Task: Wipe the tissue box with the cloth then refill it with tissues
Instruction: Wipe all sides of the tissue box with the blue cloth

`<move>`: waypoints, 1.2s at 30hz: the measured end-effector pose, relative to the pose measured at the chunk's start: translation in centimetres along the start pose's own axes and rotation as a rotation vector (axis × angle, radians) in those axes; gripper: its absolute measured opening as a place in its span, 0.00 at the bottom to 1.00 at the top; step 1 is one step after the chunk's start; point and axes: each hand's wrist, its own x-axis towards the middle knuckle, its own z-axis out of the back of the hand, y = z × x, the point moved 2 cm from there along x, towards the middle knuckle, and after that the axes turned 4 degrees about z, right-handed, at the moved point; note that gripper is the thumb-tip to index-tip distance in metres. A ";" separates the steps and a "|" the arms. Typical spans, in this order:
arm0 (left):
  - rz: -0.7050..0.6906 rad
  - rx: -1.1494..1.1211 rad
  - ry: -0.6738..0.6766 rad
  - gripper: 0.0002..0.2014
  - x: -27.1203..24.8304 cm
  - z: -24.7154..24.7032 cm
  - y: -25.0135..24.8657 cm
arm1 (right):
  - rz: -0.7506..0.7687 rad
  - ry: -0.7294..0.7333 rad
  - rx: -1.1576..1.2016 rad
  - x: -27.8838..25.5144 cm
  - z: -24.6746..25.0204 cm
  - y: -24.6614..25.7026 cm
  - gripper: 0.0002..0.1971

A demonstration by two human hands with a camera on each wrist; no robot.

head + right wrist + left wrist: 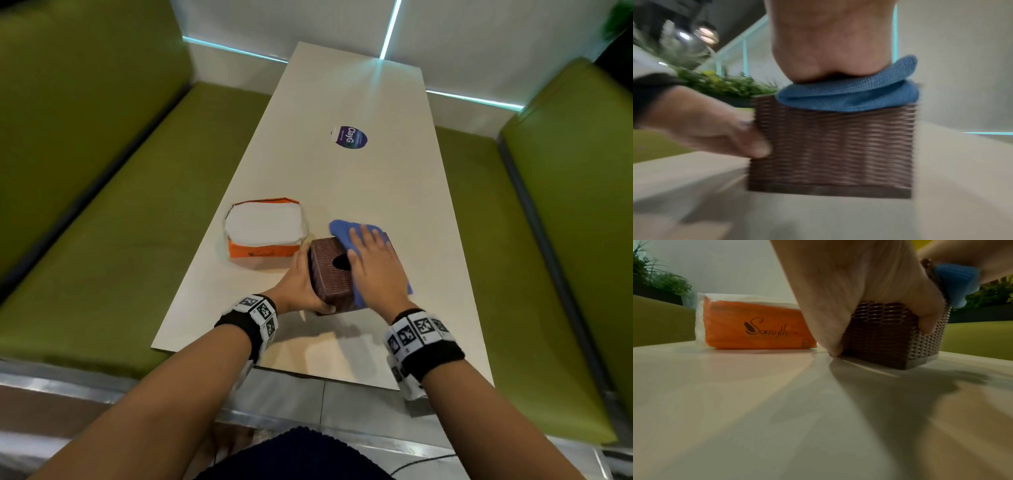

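So the tissue box is a small brown block moulded in a basket-weave pattern, ridged all over, with a flat plain band round the base and a dark oval slot in the top. It's sitting at the near end of a long, smooth, pale worktop, slightly glossy and catching the light.

The cloth is blue, soft, with a fine waffle-type knit, and it's lying bunched in folds over the far and right part of the box top, with some hanging down the right side. The right hand is lying flat on it with fingers straight and spread, pressing it down on the lid. The left hand is wrapping round the box's left side, thumb on the near face and fingers curled on the far side.

Just left of the box there's an orange plastic pack of tissues, torn open on top, with a square white stack showing. Further up the worktop there's a round dark blue sticker. Green padded benches are running along both sides, and leafy plants are showing behind them.

The right wrist view is quite blurry.
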 end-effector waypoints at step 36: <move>0.056 0.032 0.037 0.69 1.3 -0.7 1.6 | -0.225 -0.026 -0.034 -3.3 -0.2 0.9 0.27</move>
